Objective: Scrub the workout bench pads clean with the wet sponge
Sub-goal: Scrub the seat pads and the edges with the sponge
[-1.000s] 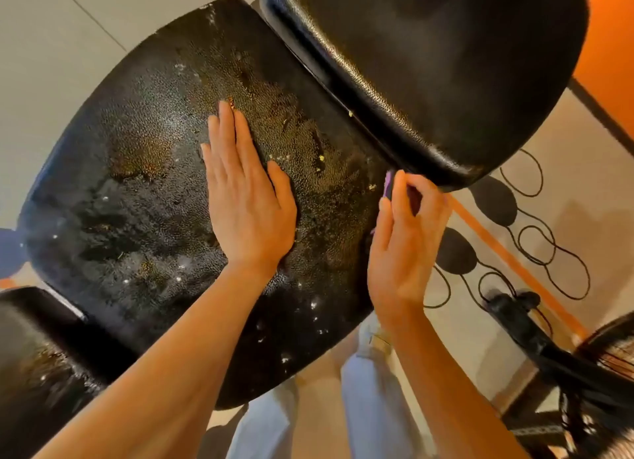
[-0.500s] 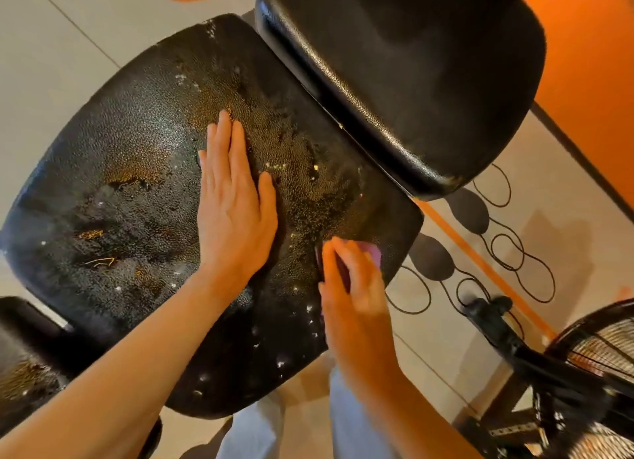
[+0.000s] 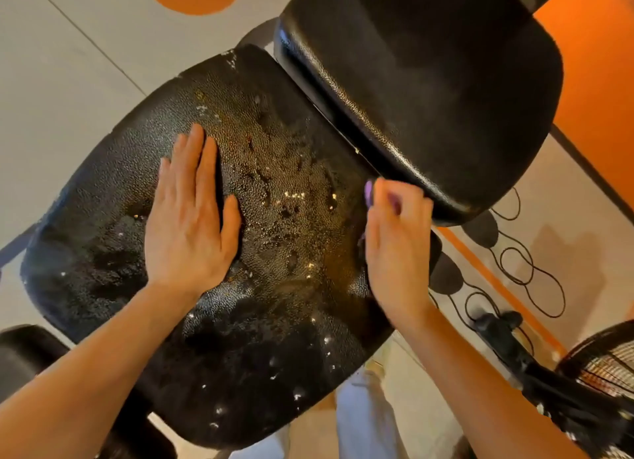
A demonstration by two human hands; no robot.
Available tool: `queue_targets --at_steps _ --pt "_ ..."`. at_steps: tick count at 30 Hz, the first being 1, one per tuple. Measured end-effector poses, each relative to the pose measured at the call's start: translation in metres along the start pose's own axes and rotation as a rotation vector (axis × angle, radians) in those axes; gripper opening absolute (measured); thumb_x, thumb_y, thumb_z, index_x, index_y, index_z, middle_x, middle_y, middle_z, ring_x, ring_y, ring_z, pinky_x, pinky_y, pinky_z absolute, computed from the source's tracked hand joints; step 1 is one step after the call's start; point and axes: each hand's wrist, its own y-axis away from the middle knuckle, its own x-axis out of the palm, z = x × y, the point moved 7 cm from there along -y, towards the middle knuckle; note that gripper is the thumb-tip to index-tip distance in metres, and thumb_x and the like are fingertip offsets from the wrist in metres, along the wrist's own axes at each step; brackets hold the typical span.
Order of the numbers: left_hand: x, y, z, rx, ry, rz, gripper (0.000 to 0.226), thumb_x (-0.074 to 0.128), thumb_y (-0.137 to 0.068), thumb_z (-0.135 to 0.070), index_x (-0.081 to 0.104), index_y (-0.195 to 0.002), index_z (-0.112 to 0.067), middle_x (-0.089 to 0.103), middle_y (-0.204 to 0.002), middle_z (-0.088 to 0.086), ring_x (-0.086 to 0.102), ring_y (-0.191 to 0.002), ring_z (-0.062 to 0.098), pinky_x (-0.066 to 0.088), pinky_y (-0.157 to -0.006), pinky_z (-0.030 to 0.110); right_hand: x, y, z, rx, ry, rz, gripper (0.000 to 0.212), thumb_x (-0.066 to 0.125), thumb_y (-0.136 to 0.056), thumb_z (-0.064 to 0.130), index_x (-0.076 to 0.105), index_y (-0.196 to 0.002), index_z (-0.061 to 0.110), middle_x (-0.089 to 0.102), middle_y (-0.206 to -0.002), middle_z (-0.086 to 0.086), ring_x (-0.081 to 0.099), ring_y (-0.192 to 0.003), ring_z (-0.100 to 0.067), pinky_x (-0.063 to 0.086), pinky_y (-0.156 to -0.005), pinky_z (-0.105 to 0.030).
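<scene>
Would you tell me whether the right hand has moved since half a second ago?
Yes: the right hand slid with the purple sponge up the seat pad toward the backrest pad.

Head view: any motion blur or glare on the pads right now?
Head view: the right hand is motion-blurred, fingers smeared around the purple sponge; the left hand is sharp, flat on the seat pad. Warm glare speckles the wet seat pad; a highlight runs along the back pad edge. Wide-angle lens bends the frame edges.
</scene>
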Motion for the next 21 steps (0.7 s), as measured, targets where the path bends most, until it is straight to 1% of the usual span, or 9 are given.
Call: queue_targets --at_steps 3,6,8,9,12,14,18,20,21 --pt "0.0 0.0 0.0 0.007 0.012 0.0 0.062 0.032 -0.101 -0.032 0.018 -0.153 0.0 0.012 -0.163 0.016 0.008 -0.152 0.03 0.0 -0.124 0.036 0.003 0.008 0.014 0.154 0.031 -0.074 0.04 0.036 -0.101 0.019 0.049 -0.135 0.004 0.05 -0.129 -0.012 0.046 -0.114 -0.021 0.05 -0.092 -0.029" --pt "-0.001 -0.001 0.0 0.003 0.001 0.011 0.063 0.032 -0.101 -0.032 0.017 -0.154 -0.001 0.011 -0.163 0.015 0.007 -0.152 0.029 0.002 -0.125 0.038 0.008 0.078 0.046 -0.116 0.002 0.055 0.043 0.034 -0.102 0.025 0.05 -0.137 0.004 0.045 -0.14 -0.013 0.044 -0.129 -0.025 0.046 -0.104 -0.033" --pt "-0.001 0.0 0.0 0.003 -0.008 0.017 0.063 0.032 -0.101 -0.032 0.017 -0.154 -0.001 0.011 -0.163 0.015 0.006 -0.153 0.028 0.002 -0.125 0.038 0.015 0.081 0.037 -0.234 0.02 0.11 0.044 0.031 -0.103 0.024 0.051 -0.136 0.003 0.046 -0.142 -0.014 0.041 -0.132 -0.027 0.04 -0.11 -0.04" --pt "0.0 0.0 0.0 0.002 -0.01 0.019 0.064 0.032 -0.101 -0.032 0.016 -0.154 -0.001 0.01 -0.164 0.014 0.005 -0.153 0.028 0.002 -0.125 0.038 0.016 0.064 0.029 -0.21 -0.001 0.074 0.044 0.032 -0.102 0.021 0.049 -0.137 0.001 0.047 -0.143 -0.016 0.041 -0.133 -0.029 0.037 -0.112 -0.045" --pt "0.0 -0.001 0.0 0.0 -0.013 0.021 0.063 0.031 -0.101 -0.033 0.016 -0.154 -0.002 0.01 -0.164 0.014 0.004 -0.153 0.026 0.002 -0.125 0.038 0.021 -0.007 0.016 0.087 0.009 -0.031 0.049 0.026 -0.101 0.024 0.035 -0.145 0.005 0.042 -0.144 -0.011 0.04 -0.135 -0.026 0.03 -0.116 -0.048" --pt "0.001 0.0 0.0 -0.001 -0.014 0.029 0.063 0.031 -0.101 -0.033 0.015 -0.155 -0.003 0.009 -0.164 0.013 0.003 -0.153 0.025 0.002 -0.125 0.038 0.024 0.001 0.036 0.163 -0.048 -0.037 0.051 0.026 -0.102 0.027 0.027 -0.149 0.008 0.038 -0.148 -0.012 0.039 -0.137 -0.028 0.032 -0.115 -0.05" --pt "0.001 -0.001 0.0 -0.013 -0.027 0.046 0.064 0.031 -0.101 -0.034 0.012 -0.155 -0.005 0.006 -0.165 0.011 0.001 -0.153 0.022 0.0 -0.125 0.035 0.033 0.077 0.077 -0.201 0.066 0.162 0.052 0.029 -0.101 0.026 0.031 -0.148 0.006 0.028 -0.157 -0.013 0.022 -0.147 -0.027 0.021 -0.12 -0.043" --pt "0.002 0.0 0.0 -0.017 -0.022 0.051 0.064 0.03 -0.101 -0.034 0.012 -0.155 -0.005 0.006 -0.165 0.01 0.001 -0.153 0.022 0.0 -0.125 0.035 0.039 0.052 0.062 -0.224 0.005 0.163 0.051 0.031 -0.102 0.025 0.03 -0.149 0.005 0.026 -0.157 -0.013 0.02 -0.148 -0.026 0.015 -0.122 -0.041" --pt "0.002 0.0 0.0 -0.018 -0.02 0.052 0.064 0.029 -0.101 -0.035 0.011 -0.155 -0.005 0.006 -0.165 0.01 0.0 -0.153 0.022 0.0 -0.125 0.036 0.041 0.026 0.053 -0.127 -0.055 0.119 0.053 0.03 -0.102 0.027 0.027 -0.15 0.006 0.026 -0.157 -0.013 0.021 -0.147 -0.026 0.017 -0.121 -0.044"
